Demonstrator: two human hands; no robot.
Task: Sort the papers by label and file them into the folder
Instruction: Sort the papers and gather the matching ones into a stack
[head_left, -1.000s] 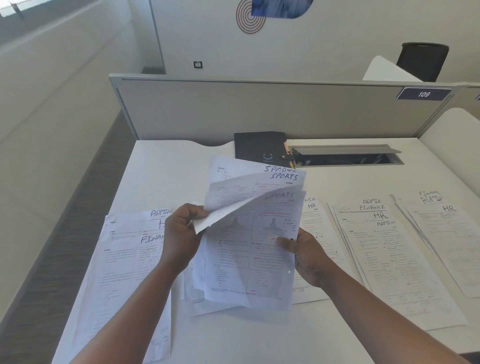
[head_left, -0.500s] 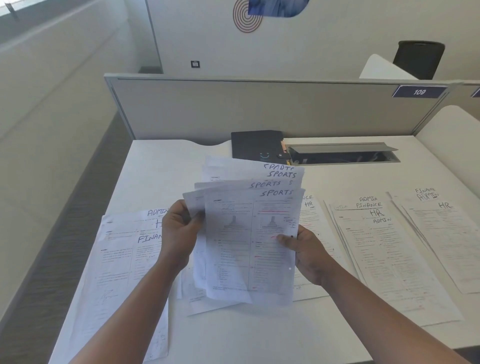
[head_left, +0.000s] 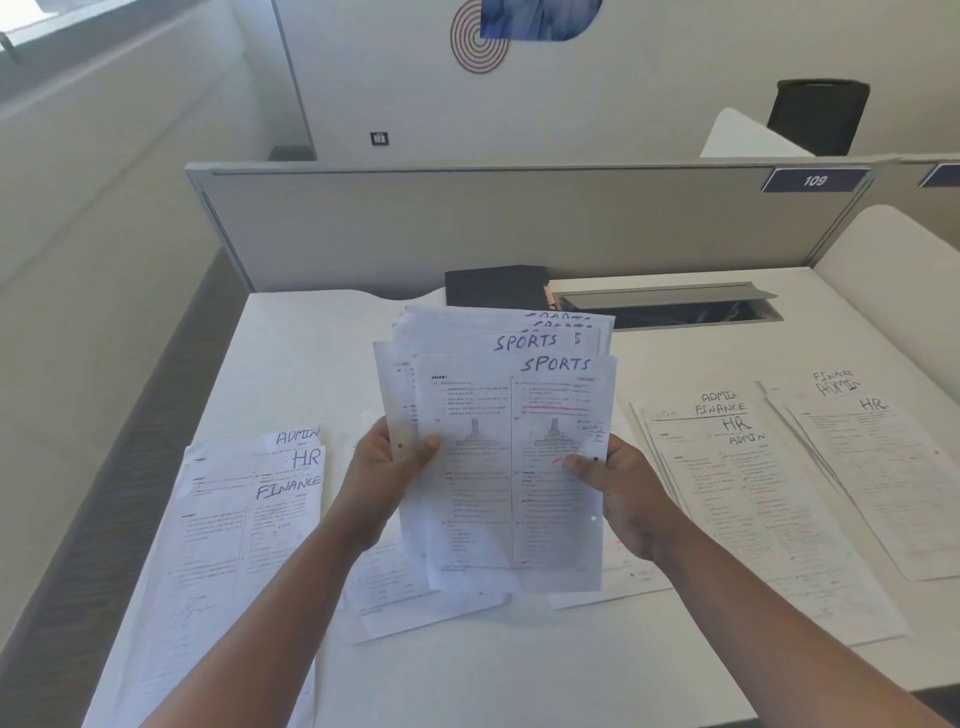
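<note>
I hold a stack of printed sheets marked SPORTS (head_left: 509, 457) upright above the white desk (head_left: 519, 670). My left hand (head_left: 387, 467) grips the stack's left edge, thumb on the front sheet. My right hand (head_left: 618, 488) grips the right edge, thumb on the front. A pile labelled ADMIN, HR, FINANCE (head_left: 228, 525) lies on the left. Two more piles, one (head_left: 753, 499) headed ADMIN and FINANCE and one (head_left: 878, 467) at the far right showing HR, lie to the right. A black folder (head_left: 493, 286) lies at the desk's back, partly hidden by the stack.
More sheets (head_left: 415, 603) lie flat on the desk under the held stack. A grey partition (head_left: 467, 223) closes the back of the desk. An open cable tray (head_left: 670, 306) sits behind the stack to the right. The desk's left edge drops to the floor.
The sheet my left hand had lifted and curled has dropped back onto the stack. The fanned SPORTS sheets are now squared together and raised a little higher, both hands at their edges.
</note>
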